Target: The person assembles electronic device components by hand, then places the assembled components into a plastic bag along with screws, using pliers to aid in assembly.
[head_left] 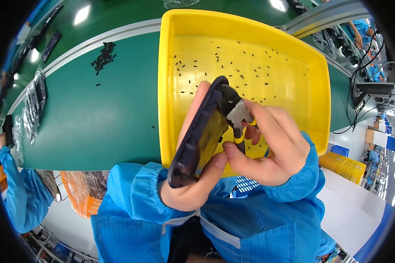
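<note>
My left hand point(193, 188) grips a long dark plastic housing point(196, 131), tilted up on its edge over the yellow bin point(163, 109). In my right hand point(272, 149) is a pair of cutting pliers point(238, 115) with black and yellow handles. The jaws of the pliers meet the housing near its upper end; exactly what lies between them is hidden. Many small black plastic bits point(245, 78) are scattered over the bin's floor. My right thumb comes close to the left thumb at the housing's side.
A heap of small black pieces point(103, 58) lies on the green table point(96, 118), left of the bin. Clear-wrapped dark parts point(34, 105) line the table's left edge. Cables point(357, 101) hang at the right. A co-worker's blue sleeve point(19, 193) shows at far left.
</note>
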A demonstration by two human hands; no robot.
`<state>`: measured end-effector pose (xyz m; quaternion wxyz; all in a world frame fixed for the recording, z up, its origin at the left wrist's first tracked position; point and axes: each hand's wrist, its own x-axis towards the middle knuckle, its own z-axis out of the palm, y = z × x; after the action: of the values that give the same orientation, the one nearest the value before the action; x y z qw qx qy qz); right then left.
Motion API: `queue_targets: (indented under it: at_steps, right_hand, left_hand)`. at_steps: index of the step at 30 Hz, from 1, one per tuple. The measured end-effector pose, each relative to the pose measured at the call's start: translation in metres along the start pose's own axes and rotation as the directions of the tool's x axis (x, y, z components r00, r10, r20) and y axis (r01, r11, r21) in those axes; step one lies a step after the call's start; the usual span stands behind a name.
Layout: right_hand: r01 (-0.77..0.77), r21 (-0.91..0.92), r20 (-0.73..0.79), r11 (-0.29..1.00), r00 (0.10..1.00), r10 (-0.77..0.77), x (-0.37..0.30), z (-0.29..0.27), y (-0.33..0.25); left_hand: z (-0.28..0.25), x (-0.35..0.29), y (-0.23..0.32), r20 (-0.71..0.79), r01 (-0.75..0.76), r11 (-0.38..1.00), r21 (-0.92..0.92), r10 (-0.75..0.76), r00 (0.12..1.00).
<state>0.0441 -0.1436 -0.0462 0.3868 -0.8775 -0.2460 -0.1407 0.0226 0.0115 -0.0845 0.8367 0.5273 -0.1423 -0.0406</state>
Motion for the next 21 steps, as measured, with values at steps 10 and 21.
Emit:
queue_targets:
  at_steps: [10, 21]
  right_hand:
    - [-0.008, -0.019, 0.046, 1.0, 0.999, 0.009, 0.002, -0.001, -0.01]
    - [-0.124, 0.203, 0.102, 0.971, 0.989, 0.105, 0.006, -0.01, -0.001]
  left_hand:
    - [-0.003, 0.0, -0.001, 0.064, -0.052, 0.999, 0.01, 0.051, 0.997]
    - [-0.007, -0.001, -0.004, 0.051, 0.101, 0.962, -0.255, -0.091, 0.995]
